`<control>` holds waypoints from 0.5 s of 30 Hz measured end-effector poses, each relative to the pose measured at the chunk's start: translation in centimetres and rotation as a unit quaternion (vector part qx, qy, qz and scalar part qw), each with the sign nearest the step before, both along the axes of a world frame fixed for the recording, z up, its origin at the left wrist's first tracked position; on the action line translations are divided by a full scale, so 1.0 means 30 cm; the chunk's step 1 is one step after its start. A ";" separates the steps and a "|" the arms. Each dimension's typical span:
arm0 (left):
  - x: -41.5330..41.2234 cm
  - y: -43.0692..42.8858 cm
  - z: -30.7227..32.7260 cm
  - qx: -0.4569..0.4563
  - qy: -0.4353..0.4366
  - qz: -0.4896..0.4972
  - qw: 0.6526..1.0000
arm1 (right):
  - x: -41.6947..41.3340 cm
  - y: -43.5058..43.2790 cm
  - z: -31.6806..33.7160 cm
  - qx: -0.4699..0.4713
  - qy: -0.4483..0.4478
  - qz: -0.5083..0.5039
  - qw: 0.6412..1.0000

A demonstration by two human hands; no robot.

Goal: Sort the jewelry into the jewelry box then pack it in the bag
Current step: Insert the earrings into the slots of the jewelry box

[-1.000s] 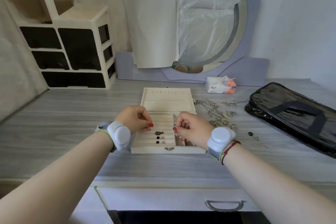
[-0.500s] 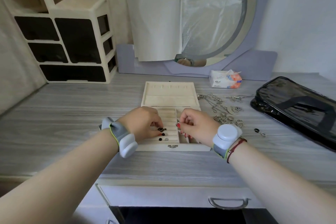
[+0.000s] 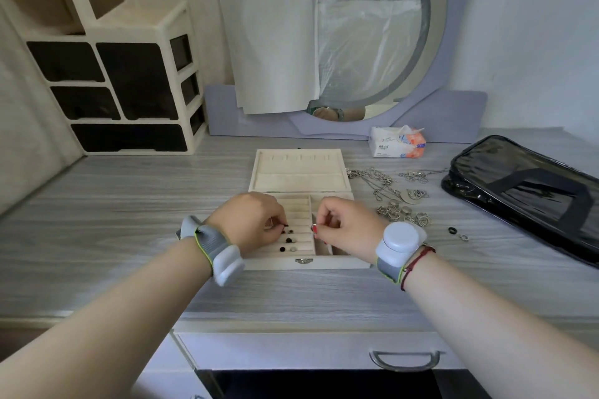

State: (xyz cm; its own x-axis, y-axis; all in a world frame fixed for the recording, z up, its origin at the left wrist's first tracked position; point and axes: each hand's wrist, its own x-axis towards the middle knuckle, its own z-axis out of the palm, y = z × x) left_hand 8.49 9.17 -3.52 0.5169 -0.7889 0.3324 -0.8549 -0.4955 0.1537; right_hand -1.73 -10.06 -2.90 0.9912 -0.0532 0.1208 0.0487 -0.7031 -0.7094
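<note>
Right now I am sorting rings: my left hand [image 3: 251, 222] pinches a small dark ring down into the ring rows of the jewelry box [image 3: 299, 238], which sits open mid-bench. My right hand [image 3: 348, 225] pinches another ring just above the box. Next, I judge, comes seating both, then fetching from the loose jewelry [image 3: 400, 201] toward the bag [image 3: 531, 194] at the right edge.

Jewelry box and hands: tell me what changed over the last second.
The left hand moved down onto the jewelry box, its fingertips now at the dark studs in the ring rolls. The right hand stayed beside it, pinching something small. The loose chains and rings and the black bag lie unchanged.
</note>
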 end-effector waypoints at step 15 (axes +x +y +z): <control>0.043 0.043 -0.021 -0.115 0.223 0.126 0.960 | -0.016 0.045 -0.018 -0.026 0.014 0.108 0.994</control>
State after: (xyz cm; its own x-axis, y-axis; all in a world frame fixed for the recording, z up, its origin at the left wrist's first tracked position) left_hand 9.78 10.47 -4.15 0.8124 -0.5531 0.1848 -0.5372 -0.5867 0.6059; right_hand -2.20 -8.72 -3.46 0.9820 0.1666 0.0894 0.1828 -0.7148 -0.6750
